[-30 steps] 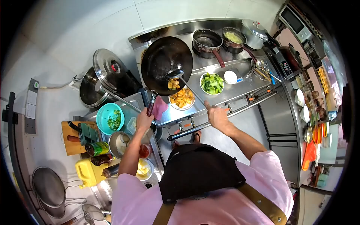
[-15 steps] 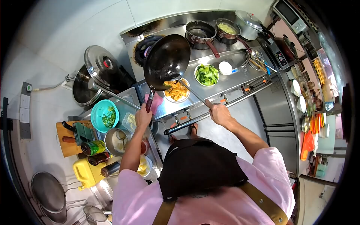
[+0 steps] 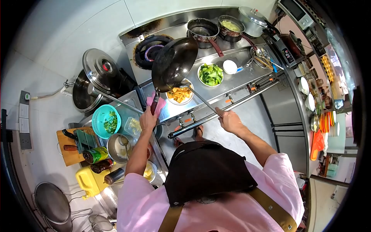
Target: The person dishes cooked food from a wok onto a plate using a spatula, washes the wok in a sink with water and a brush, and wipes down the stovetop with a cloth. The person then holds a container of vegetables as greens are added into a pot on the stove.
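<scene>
My left hand [image 3: 148,120] is closed around the handle of a dark wok [image 3: 176,58], which is tipped up over a white bowl [image 3: 181,103]. Orange-brown chunks of food [image 3: 179,94] lie in that bowl. With my right hand [image 3: 230,120] I grip the long handle of a metal ladle [image 3: 205,101]; its head is at the wok's lower rim, just above the bowl. A pink cloth [image 3: 160,104] lies beside the wok handle. To the right of the food stands a bowl of green vegetables [image 3: 211,75], and beyond it a small white bowl [image 3: 230,67].
A gas burner [image 3: 154,52] glows behind the wok. Two dark pots [image 3: 202,30] and a pressure cooker [image 3: 253,20] stand along the back. At left are a large lidded pot [image 3: 85,92], a turquoise basin [image 3: 101,133], a cutting board [image 3: 65,144] and sauce bottles [image 3: 95,154].
The wok has shifted slightly right and turned more steeply on edge, showing more of the burner. The ladle remains at the bowl, its handle moved a little. My view has shifted slightly.
</scene>
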{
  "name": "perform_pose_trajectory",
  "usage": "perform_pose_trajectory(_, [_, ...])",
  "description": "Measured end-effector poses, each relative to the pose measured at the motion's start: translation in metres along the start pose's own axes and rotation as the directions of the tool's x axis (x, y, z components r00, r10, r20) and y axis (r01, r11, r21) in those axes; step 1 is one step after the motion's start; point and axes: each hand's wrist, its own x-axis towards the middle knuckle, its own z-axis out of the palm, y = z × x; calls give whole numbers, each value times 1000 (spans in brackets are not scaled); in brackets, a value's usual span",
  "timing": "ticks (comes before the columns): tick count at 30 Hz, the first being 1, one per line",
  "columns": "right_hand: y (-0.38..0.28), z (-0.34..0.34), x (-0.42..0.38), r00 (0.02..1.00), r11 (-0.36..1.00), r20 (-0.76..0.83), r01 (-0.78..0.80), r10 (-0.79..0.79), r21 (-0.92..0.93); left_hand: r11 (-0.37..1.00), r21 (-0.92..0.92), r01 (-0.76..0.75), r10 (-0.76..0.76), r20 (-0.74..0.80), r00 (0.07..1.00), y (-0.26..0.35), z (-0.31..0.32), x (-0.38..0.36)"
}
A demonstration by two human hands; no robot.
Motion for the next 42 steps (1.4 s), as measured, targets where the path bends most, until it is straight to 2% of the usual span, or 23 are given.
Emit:
perform_pose_trajectory(6, [3, -5, 18, 995, 979, -73, 85, -73, 183, 1000, 13, 7, -7, -15, 1000, -3, -5, 2])
perform_pose_trajectory(13, [18, -12, 8, 997, 997, 8, 81, -81, -5, 1000, 8, -18, 18, -12, 1000, -5, -6, 0])
perform_pose_trajectory(22, [25, -10, -7, 999, 999, 36, 12, -10, -46, 1000, -14, -5, 4, -70, 998, -12, -7, 2])
perform_pose_trajectory(25, [25, -6, -10, 995, 995, 97, -22, 32, -98, 1000, 2, -11, 11, -93, 996, -6, -18, 0])
perform_pose_trajectory(28, [28, -11, -19, 997, 999, 72, -10, 13, -32, 1000, -13, -14, 12, -126, 992, -7, -24, -4])
perform_pose_trajectory(32, [45, -4, -32, 1000, 954, -9, -12, 16, 299, 998, -60, 9, -18, -143, 990, -9, -30, -7])
perform_pose_trajectory(33, [33, -17, -36, 994, 932, 70, -100, 80, 348, 996, -84, 20, -33, -153, 988, -9, -31, -10])
perform_pose_trajectory(36, [10, -35, -53, 968, 864, 123, -251, 220, 436, 989, -140, 45, -71, -188, 980, -6, -37, -18])
perform_pose_trajectory(40, [5, -27, -74, 982, 848, -22, -151, 188, 508, 981, -170, 91, -130, -230, 964, 6, -49, -33])
perform_pose_trajectory(41, [7, -14, -75, 983, 832, -112, -62, 148, 552, 979, -170, 111, -150, -236, 960, 7, -52, -39])
perform_pose_trajectory(42, [18, 8, -72, 978, 823, -144, -42, 149, 566, 976, -178, 125, -169, -262, 950, 9, -53, -46])
